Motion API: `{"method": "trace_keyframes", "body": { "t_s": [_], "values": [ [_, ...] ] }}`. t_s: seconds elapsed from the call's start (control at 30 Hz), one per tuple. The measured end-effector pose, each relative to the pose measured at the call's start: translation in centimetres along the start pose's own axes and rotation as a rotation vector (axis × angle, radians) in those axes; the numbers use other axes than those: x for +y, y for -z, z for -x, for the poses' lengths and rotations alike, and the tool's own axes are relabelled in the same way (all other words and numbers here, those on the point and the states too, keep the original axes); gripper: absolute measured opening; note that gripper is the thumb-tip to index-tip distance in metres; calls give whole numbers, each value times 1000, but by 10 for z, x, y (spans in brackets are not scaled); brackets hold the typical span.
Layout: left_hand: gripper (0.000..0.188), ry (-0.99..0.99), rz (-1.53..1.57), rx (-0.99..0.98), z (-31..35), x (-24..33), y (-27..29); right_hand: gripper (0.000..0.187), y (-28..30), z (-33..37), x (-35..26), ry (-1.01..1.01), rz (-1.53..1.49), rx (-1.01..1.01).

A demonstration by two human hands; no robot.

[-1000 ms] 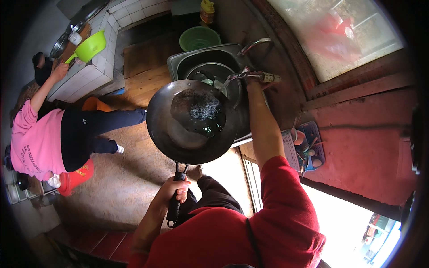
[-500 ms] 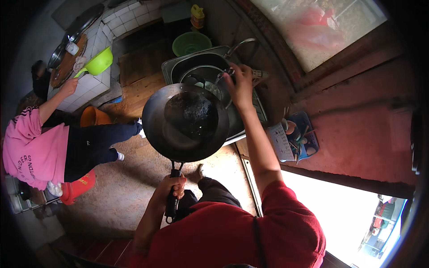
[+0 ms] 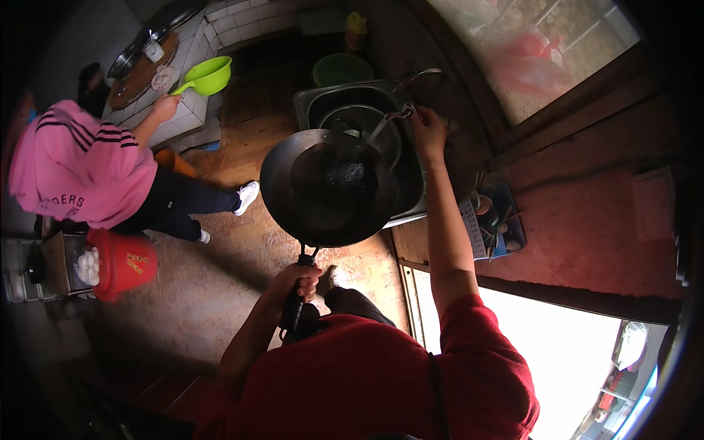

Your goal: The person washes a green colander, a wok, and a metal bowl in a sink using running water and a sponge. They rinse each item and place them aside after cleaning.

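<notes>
My left hand is wrapped round the black handle of a large dark wok, held over the near side of the sink. Its inside is dark and looks wet, with small glints in the middle. My right hand reaches forward past the wok's right edge, its fingers closed at a metal tap above the sink. From there a pale streak, like running water, slants toward the wok's far edge. A wide round pan lies in the sink, partly hidden behind the wok.
At left a person in a pink top holds a green scoop near a tiled counter. Beyond the sink is a green basin. A utensil basket hangs at right. A red bucket stands at left.
The whole view has shifted, so the wok and sink appear farther right. My right fingers are closer together at the tap. The person in pink has stepped forward with the scoop.
</notes>
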State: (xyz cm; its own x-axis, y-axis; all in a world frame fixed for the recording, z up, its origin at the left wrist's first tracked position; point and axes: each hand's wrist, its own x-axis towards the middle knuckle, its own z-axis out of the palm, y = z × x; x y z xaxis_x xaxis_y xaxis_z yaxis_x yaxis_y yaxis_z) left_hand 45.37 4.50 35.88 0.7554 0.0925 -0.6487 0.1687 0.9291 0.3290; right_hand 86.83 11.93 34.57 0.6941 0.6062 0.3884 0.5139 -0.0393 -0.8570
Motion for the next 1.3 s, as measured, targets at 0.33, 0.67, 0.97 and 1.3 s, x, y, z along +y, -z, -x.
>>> {"method": "trace_keyframes", "body": {
  "t_s": [0.33, 0.67, 0.97, 1.3],
  "values": [
    [32, 27, -27, 28, -4, -2, -2, 39, -25, 6, -86, -272, 751, -170],
    [19, -26, 67, 29, 3, 1, -12, 44, -41, -41, -52, -357, 380, -358],
    [10, -39, 40, -67, -6, -19, 26, 64, -106, 142, 63, 203, 825, -923],
    [7, -23, 16, -97, 4, -48, 56, 52, -191, 111, 43, -109, 245, -389]
  ]
}}
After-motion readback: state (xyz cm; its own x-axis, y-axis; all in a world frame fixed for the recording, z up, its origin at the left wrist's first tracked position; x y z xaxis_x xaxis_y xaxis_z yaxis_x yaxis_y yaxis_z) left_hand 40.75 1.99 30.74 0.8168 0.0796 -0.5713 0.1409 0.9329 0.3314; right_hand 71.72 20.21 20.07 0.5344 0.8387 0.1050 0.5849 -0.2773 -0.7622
